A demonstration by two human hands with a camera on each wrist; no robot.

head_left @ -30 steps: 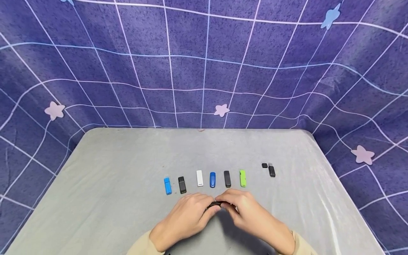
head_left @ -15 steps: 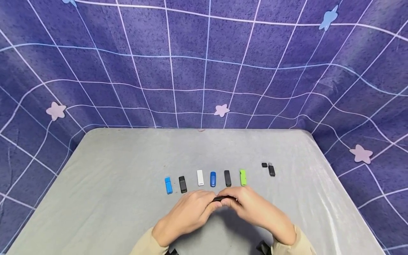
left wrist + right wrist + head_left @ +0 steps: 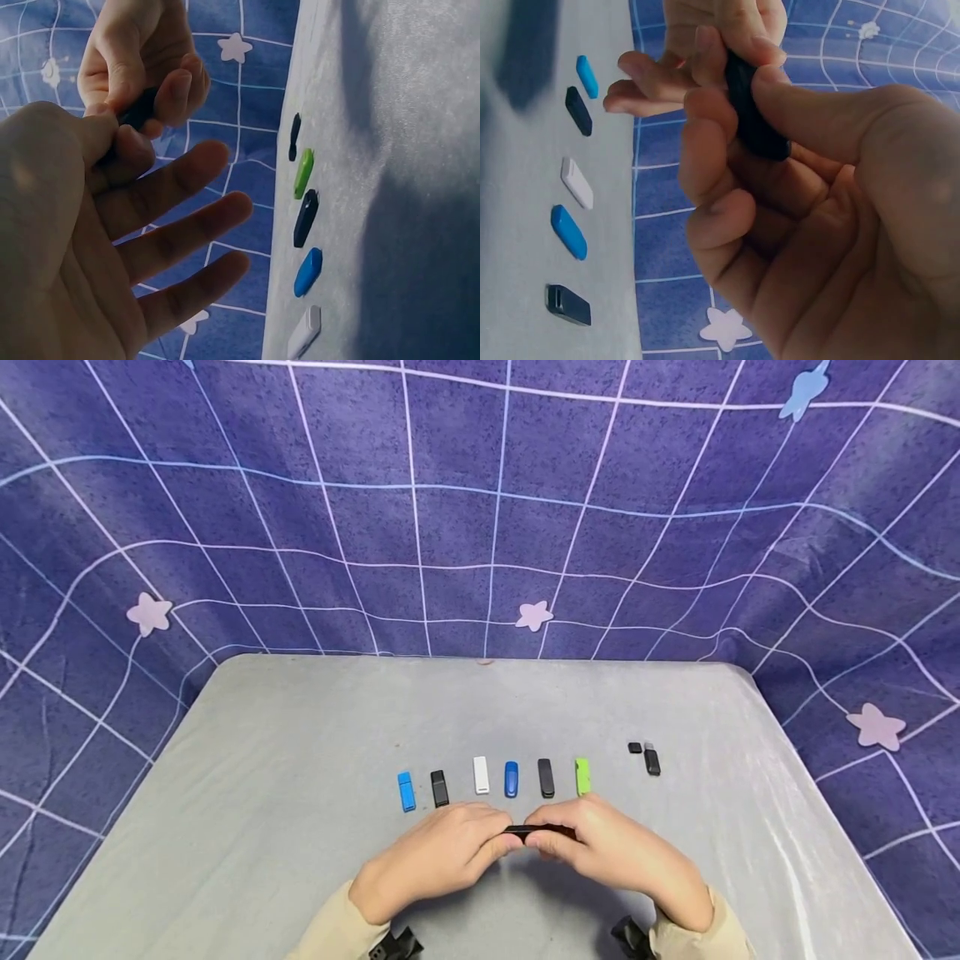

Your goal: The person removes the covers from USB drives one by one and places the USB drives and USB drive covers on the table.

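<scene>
Between my two hands is a black USB stick [image 3: 751,120], held above the near part of the table. My left hand [image 3: 446,850] pinches one end with thumb and index finger, its other fingers spread out in the left wrist view. The other end is gripped by my right hand [image 3: 611,850], thumb on one face and curled fingers on the other. Fingers cover much of the stick, and I cannot tell whether its cap is on.
Beyond my hands lies a row of USB sticks: light blue [image 3: 406,792], black [image 3: 439,788], white [image 3: 481,775], dark blue [image 3: 511,779], another black [image 3: 546,777] and green [image 3: 582,776]. Farther right, an uncapped black stick [image 3: 652,760] lies beside its small cap [image 3: 635,747].
Both hands have risen slightly in the head view with the black USB stick still between them. More of the stick shows at the right hand. The row on the table stays put.
</scene>
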